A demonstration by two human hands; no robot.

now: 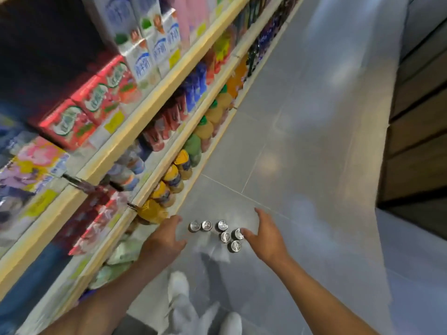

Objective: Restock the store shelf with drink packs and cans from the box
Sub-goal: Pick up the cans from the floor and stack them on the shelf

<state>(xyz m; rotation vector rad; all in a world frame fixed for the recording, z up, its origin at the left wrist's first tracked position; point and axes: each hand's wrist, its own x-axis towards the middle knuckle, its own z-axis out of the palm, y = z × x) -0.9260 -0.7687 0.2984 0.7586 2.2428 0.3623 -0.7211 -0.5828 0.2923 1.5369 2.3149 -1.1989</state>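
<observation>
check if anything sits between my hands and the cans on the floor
Nothing visible does. The left hand is open left of the cans, with only bare floor between. The right hand is open at their right, fingers by the nearest can. Crumpled plastic lies beside the cans, in neither hand's path.

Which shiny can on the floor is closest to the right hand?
The rightmost can, just above the lowest one. A fingertip of the right hand meets its rim, and the others stand clear of that hand.

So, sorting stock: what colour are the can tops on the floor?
Silver can tops, head view.
</observation>
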